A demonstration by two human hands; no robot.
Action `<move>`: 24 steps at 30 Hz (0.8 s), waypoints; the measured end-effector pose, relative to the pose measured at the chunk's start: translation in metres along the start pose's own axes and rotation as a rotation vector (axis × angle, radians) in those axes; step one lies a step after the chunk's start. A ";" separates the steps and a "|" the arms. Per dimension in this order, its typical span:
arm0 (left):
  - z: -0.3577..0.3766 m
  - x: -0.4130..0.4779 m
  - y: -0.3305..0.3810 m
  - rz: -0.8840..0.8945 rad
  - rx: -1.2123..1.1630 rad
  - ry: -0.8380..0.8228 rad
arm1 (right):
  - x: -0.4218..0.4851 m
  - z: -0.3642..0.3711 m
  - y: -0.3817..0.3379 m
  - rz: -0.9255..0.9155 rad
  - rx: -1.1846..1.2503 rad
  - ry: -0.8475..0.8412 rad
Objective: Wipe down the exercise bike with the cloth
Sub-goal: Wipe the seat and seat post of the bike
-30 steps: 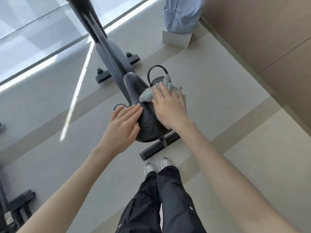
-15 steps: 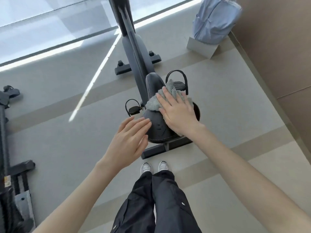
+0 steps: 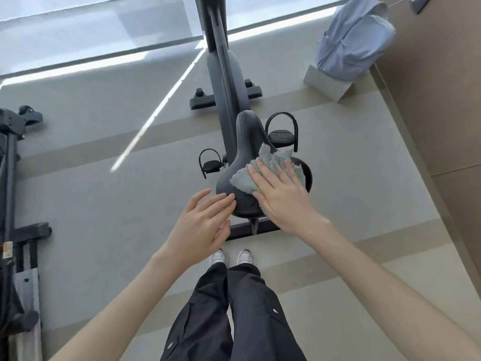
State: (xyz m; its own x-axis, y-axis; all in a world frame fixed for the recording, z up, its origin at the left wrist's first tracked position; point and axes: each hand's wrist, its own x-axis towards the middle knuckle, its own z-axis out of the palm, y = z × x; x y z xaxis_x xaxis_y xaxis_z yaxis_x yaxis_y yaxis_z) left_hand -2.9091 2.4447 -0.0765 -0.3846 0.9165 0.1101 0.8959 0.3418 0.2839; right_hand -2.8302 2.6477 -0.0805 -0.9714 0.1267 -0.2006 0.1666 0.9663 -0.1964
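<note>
At centre frame, the right hand presses the grey cloth flat-fingered onto the saddle's wide rear. The saddle's long axis runs up-frame toward its unwiped nose. The left hand, open and empty, touches the rear-left edge.

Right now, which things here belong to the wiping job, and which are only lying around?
Belong to the job:
- cloth
- exercise bike, saddle
- right hand, left hand

Just lying about:
- blue backpack
- grey block under it
- other equipment at left
</note>
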 end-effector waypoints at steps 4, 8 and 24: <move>-0.003 0.002 -0.003 -0.001 -0.053 -0.013 | -0.011 -0.003 0.009 -0.046 -0.025 -0.044; -0.008 0.004 -0.010 0.016 -0.097 -0.029 | 0.049 -0.007 0.018 0.006 0.007 -0.054; -0.007 0.003 -0.016 0.044 -0.127 -0.065 | -0.006 -0.002 0.014 0.085 0.029 0.025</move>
State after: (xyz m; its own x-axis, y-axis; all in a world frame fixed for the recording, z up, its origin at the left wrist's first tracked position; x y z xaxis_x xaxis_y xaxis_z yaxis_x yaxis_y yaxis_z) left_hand -2.9263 2.4404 -0.0741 -0.3271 0.9428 0.0645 0.8743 0.2760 0.3992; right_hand -2.8223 2.6611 -0.0802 -0.9574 0.2141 -0.1938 0.2534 0.9448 -0.2076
